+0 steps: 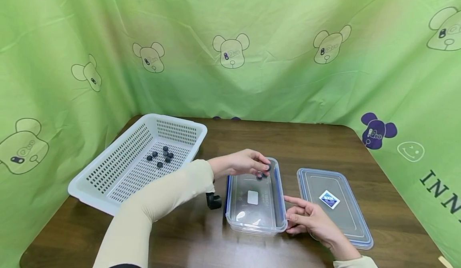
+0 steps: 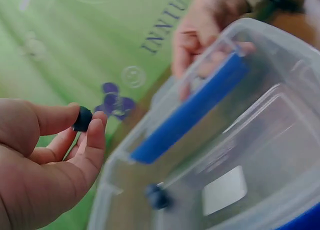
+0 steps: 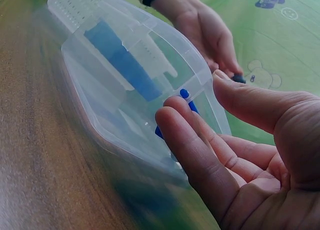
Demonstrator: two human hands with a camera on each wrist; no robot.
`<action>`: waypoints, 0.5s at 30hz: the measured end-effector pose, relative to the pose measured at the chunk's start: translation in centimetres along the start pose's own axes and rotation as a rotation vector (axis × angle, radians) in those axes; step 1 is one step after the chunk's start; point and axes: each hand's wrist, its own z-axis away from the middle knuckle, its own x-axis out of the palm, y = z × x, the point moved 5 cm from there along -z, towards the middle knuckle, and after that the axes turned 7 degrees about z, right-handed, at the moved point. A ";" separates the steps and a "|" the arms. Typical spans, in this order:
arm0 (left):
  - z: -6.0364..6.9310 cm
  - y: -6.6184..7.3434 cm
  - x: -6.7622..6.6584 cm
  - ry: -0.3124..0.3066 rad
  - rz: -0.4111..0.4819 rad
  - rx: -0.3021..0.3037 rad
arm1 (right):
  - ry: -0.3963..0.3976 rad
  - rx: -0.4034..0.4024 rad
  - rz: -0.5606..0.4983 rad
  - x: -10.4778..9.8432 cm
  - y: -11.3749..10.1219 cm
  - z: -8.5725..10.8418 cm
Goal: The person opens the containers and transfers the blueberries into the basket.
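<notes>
My left hand (image 1: 248, 162) pinches a blueberry (image 2: 82, 118) between thumb and fingers above the far end of a clear plastic box (image 1: 252, 220). More dark blueberries (image 1: 260, 177) show just below those fingertips, at the box's far end; the left wrist view blurs them. On the box's near right side, my right hand (image 1: 309, 220) touches the outer wall by a blue latch (image 2: 195, 110), its fingers loosely bent. Seen from the right wrist, that thumb is near the rim. Several blueberries (image 1: 160, 164) lie in a white slotted basket (image 1: 90, 180) at the left.
To the right of the box lies its clear lid (image 1: 354, 226) with a blue-and-white label, flat on the brown wooden table (image 1: 288, 140). A small black object (image 1: 214, 201) is left of the box. Green patterned cloth (image 1: 273, 80) hangs around the table's back and sides.
</notes>
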 end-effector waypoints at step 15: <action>6.2 5.7 -10.1 0.133 0.029 0.231 | 0.020 0.024 0.017 0.0 -0.2 0.2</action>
